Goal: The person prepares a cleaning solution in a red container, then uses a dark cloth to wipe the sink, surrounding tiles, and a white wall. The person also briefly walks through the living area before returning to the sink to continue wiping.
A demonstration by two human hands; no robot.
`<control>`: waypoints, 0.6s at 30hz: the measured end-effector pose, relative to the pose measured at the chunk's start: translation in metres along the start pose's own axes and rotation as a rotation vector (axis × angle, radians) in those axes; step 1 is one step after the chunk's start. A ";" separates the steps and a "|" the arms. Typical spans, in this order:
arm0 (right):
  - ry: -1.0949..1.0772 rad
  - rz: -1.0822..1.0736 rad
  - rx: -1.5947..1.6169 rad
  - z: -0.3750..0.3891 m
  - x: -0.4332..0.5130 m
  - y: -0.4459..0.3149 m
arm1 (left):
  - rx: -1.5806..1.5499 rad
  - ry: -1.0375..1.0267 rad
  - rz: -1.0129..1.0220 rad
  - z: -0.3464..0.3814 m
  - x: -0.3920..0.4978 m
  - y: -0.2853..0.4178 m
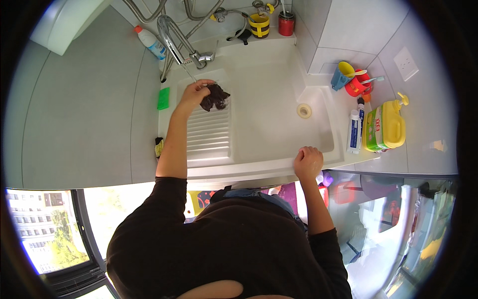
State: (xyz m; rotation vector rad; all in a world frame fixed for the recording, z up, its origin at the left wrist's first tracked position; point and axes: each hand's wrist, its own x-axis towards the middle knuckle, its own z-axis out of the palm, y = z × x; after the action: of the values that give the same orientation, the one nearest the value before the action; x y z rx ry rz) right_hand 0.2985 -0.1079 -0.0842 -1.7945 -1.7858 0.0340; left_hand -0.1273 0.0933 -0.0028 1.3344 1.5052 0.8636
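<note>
My left hand (194,95) holds a dark, crumpled wet cloth (215,98) over the top of the ribbed washboard (208,138) moulded into a white laundry sink (261,112). A thin stream of water falls from the spout of the chrome faucet (175,46) onto or beside that hand. My right hand (309,162) is curled at the sink's front edge, near its right corner; its palm side is hidden, and no object shows in it. The round drain (304,110) lies uncovered in the basin's right part.
A green sponge (163,98) and a scrub brush (159,147) lie along the left rim. On the right ledge are a blue cup (341,76), a red cup (357,85), a toothpaste tube (354,132) and a yellow pump jug (384,125). A white bottle (151,43) stands behind the faucet.
</note>
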 end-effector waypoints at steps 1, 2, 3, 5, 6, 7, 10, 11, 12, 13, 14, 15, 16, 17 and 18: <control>-0.012 0.003 -0.001 0.000 0.000 0.000 | -0.099 0.003 -0.042 -0.011 -0.004 0.007; -0.009 0.000 0.000 0.000 0.000 0.000 | -0.234 -0.036 -0.017 -0.019 -0.007 0.009; -0.003 -0.001 0.004 0.000 0.000 0.000 | -0.145 0.002 -0.109 -0.028 -0.005 0.006; 0.004 -0.007 0.009 0.000 0.001 0.000 | -0.044 -0.009 -0.158 -0.044 0.007 -0.010; 0.006 -0.009 0.009 0.000 0.001 0.000 | 0.164 -0.028 -0.152 -0.043 0.016 -0.025; 0.008 -0.004 0.013 0.000 0.001 0.000 | 0.372 -0.048 -0.145 -0.040 0.026 -0.042; -0.007 0.011 -0.001 0.000 0.001 -0.001 | 0.681 0.064 0.114 -0.012 0.032 -0.090; -0.001 0.007 -0.006 0.000 0.001 -0.001 | 0.743 0.115 0.152 0.002 0.029 -0.098; -0.003 0.008 -0.007 0.000 0.001 -0.001 | 0.899 0.127 0.183 0.017 0.024 -0.102; -0.003 0.010 -0.004 0.000 0.001 -0.001 | 1.071 0.125 0.125 0.036 0.018 -0.102; 0.000 0.009 -0.004 0.000 0.001 -0.002 | 1.244 0.135 0.095 0.047 0.013 -0.097; 0.004 0.010 -0.001 0.000 0.001 -0.002 | 1.148 0.122 0.004 0.051 0.014 -0.086; 0.009 0.015 0.005 0.000 0.001 -0.002 | 1.054 0.121 -0.055 0.053 0.020 -0.072; 0.016 0.010 0.005 0.000 0.001 -0.002 | 0.954 0.114 -0.134 0.053 0.025 -0.059; 0.023 0.008 0.009 0.000 0.001 -0.002 | 0.735 0.024 -0.223 0.049 0.031 -0.046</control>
State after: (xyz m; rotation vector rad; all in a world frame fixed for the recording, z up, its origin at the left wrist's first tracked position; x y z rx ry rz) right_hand 0.2971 -0.1068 -0.0827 -1.7883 -1.7604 0.0249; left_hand -0.0966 0.1131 -0.0673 1.6128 2.0475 0.1687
